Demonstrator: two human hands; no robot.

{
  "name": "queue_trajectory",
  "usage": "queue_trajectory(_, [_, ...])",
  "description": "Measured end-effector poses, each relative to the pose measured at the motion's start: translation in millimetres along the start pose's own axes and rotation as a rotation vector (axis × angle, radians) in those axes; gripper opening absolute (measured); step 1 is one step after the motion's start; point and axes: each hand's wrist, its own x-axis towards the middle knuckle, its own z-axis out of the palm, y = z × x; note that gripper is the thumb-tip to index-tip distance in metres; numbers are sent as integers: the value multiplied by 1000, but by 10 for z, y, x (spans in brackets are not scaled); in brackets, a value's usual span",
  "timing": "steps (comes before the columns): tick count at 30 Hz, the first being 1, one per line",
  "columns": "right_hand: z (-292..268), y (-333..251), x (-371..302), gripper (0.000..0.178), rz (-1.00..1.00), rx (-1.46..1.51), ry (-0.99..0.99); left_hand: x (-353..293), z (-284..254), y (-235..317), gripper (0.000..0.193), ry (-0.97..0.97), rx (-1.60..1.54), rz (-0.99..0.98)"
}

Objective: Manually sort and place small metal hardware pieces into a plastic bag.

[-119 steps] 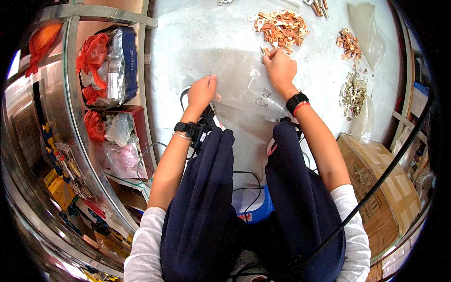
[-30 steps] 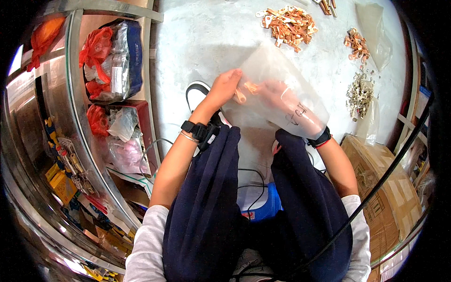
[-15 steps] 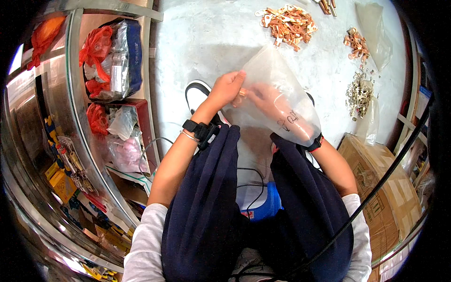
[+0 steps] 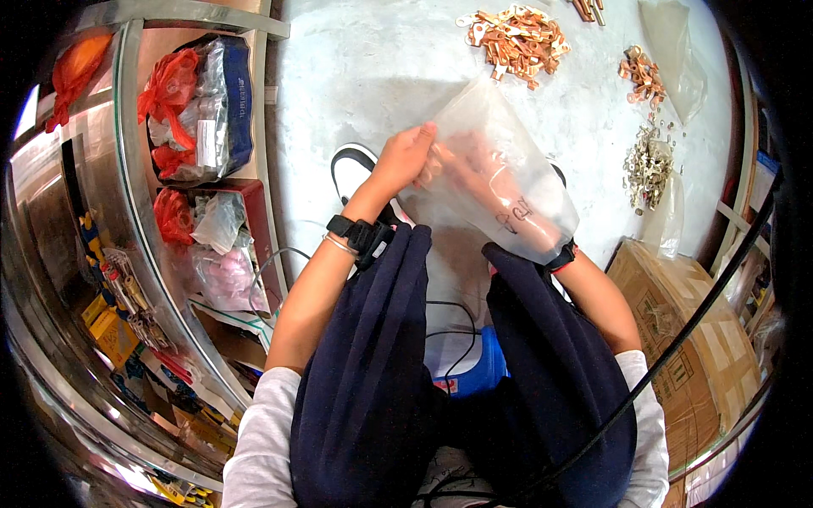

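Observation:
A cloudy clear plastic bag [image 4: 508, 123] with dark handwriting on it hangs slanted above my knees. My left hand [image 4: 408, 159] is closed on the bag's left edge, thumb on top. My right hand [image 4: 478, 165] is inside the bag up to the wrist and shows hazily through the plastic. Its fingers point toward my left hand, but the film blurs whether they hold anything. On the floor beyond the bag lies a heap of copper cable lugs [image 4: 518, 44].
A smaller pile of copper lugs [image 4: 641, 74], a pile of small silvery metal pieces [image 4: 648, 168] and empty plastic bags [image 4: 675, 59] lie at the right. A cardboard box [image 4: 686, 339] stands near my right arm. Metal shelving [image 4: 131, 169] with bagged goods lines the left. A black cable [image 4: 677, 339] crosses the right side.
My right hand has shifted slightly inside the bag. The copper-coloured piece seen between my hands earlier no longer shows clearly. My left hand keeps its hold on the bag.

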Motion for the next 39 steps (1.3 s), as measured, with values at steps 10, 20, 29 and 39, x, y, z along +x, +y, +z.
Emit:
queue_trajectory(10, [36,148,67,32,-198,157,-85,22,24,-13,55,80,201,76])
queue_trajectory(20, [39,108,26,35,-156,202,-95,47,28,-6,51,165,544,111])
queue_trajectory(29, [-298,237,-3,31,-491,-50,-174,44,37,64,44,290,433,29])
queue_trajectory(39, [-1336,458,305,21,-135,-180,416,47,-182,-77,39,506,18,-148])
